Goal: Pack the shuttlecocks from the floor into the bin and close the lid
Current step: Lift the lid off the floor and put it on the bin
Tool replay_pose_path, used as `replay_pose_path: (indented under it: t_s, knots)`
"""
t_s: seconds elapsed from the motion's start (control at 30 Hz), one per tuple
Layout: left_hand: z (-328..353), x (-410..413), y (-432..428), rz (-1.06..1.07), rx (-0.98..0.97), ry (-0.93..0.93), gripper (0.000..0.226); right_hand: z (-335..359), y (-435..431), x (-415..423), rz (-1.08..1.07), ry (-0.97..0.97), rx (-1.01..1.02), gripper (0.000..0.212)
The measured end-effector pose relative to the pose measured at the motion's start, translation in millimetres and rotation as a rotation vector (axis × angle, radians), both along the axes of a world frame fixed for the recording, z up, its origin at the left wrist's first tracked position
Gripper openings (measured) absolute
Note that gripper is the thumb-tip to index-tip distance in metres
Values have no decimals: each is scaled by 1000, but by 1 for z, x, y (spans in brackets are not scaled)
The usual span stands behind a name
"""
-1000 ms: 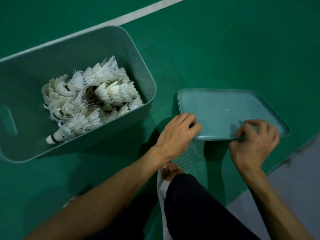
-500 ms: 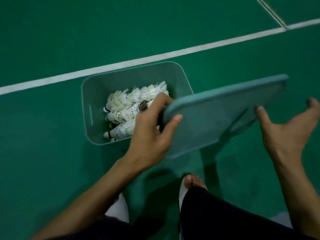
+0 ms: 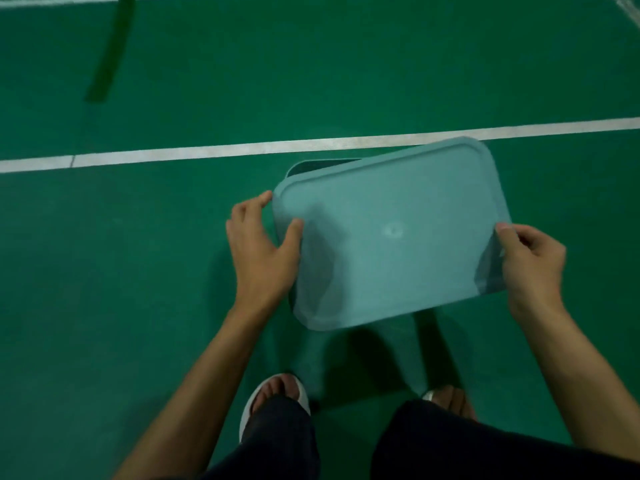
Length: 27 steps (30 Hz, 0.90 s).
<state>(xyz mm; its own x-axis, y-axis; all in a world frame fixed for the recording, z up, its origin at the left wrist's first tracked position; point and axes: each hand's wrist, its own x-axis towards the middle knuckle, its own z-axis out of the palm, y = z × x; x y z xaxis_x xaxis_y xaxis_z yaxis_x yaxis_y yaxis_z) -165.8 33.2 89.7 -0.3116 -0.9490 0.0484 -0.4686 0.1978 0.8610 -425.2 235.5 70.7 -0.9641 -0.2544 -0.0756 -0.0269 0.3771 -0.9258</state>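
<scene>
Lid (image 3: 391,233) held tilted above bin (image 3: 322,166), covering nearly all of it, only a far rim corner showing. Left hand (image 3: 263,254) pinching left edge, thumb on top. Right hand (image 3: 533,261) clamped on right edge. Shuttlecocks hidden.

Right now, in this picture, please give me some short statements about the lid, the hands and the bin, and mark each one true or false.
1. Both hands hold the lid. True: the left hand is at its left edge, the right hand at its right edge.
2. The lid lies flat on the floor. False: it is held up above the bin.
3. The lid covers most of the bin. True: only a part of the far rim shows.
4. Many shuttlecocks are visible inside the bin. False: none can be seen.
5. A white line runs across the green floor beyond the bin. True.
</scene>
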Motion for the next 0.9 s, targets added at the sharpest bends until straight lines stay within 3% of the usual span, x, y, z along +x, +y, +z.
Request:
replay_pose_path:
  t_s: [0.1,0.37,0.67,0.73,0.83,0.9]
  knots:
    - [-25,13,8,-35,95,-5,60,-4,-9,13,-93,40,-38,10]
    - [-28,-24,-32,-143,206,77,55,-4,-16,17,-74,89,53,40]
    - [-36,-32,-49,-103,162,42,45,2,-19,4,-12,196,274,28]
    - [-33,-33,-46,-106,89,-23,54,5,-22,-1,79,250,330,44]
    - [-21,-36,-38,-142,-292,-320,66,12,-32,-1,334,459,453,79]
    - [-19,-39,-30,-258,-472,-508,64,13,-39,2,483,629,640,89]
